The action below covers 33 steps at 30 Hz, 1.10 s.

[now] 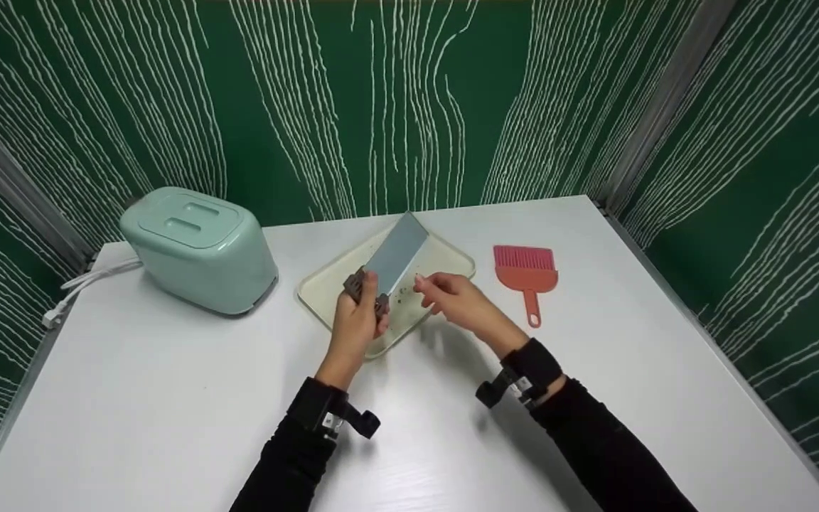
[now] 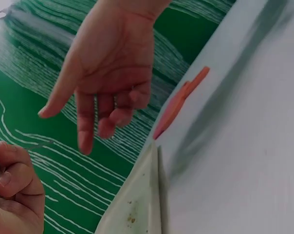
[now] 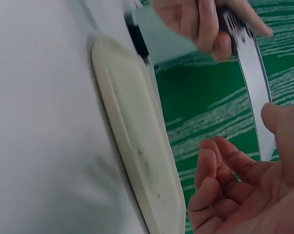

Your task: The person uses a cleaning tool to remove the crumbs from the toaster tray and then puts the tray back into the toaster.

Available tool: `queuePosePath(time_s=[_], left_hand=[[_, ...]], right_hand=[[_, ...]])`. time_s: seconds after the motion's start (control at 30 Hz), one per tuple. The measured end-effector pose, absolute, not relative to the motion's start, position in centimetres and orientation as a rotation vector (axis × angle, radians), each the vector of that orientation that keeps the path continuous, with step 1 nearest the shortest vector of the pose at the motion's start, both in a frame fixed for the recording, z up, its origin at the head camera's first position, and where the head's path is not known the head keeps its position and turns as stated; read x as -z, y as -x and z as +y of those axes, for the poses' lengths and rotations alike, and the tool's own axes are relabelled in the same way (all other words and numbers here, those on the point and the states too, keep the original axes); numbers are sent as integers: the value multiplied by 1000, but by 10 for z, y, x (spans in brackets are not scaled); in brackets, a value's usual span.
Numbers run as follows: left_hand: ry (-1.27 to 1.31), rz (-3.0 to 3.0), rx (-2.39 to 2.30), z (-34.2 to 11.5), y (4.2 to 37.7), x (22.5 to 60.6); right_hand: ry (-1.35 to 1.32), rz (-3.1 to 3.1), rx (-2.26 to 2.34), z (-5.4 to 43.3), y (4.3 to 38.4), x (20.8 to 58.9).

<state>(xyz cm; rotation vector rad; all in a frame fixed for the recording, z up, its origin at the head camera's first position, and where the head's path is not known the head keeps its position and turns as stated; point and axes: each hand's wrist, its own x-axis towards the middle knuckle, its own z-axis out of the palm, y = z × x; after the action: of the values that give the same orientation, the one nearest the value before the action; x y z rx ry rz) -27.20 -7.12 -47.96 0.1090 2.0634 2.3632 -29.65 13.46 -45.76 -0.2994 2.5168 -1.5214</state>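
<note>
My left hand (image 1: 360, 316) grips the dark end of a toaster crumb tray (image 1: 399, 249), a flat silver metal sheet. It is held tilted above a cream serving tray (image 1: 335, 295) on the table. Dark crumbs (image 1: 402, 291) lie scattered on that tray. To the right of the metal sheet is my right hand (image 1: 463, 302), its fingers loosely bent and holding nothing. The left wrist view shows the right hand (image 2: 113, 63) apart from the sheet. In the right wrist view the crumb tray (image 3: 254, 83) extends past the right thumb.
A mint-green toaster (image 1: 200, 256) stands at the back left, with its white cord (image 1: 100, 274) running over the table's left edge. On the right lies a small orange dustpan (image 1: 527, 281) with a pink brush (image 1: 523, 257). Green walls with white lines enclose the table.
</note>
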Motion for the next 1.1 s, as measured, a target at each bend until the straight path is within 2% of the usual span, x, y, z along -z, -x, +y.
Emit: queuePosePath(time_s=[0.27, 0.47, 0.67, 1.1], left_hand=[[-115, 2096, -2367, -50, 270, 485], [-129, 2110, -2330, -48, 268, 484], [-98, 2059, -2289, -52, 267, 486], [-134, 2061, -2300, -66, 267, 491]], right_hand=[[303, 2354, 1805, 100, 289, 464], [338, 2230, 1970, 92, 287, 473], [285, 2221, 1977, 91, 286, 471], [373, 2229, 1817, 99, 292, 468]])
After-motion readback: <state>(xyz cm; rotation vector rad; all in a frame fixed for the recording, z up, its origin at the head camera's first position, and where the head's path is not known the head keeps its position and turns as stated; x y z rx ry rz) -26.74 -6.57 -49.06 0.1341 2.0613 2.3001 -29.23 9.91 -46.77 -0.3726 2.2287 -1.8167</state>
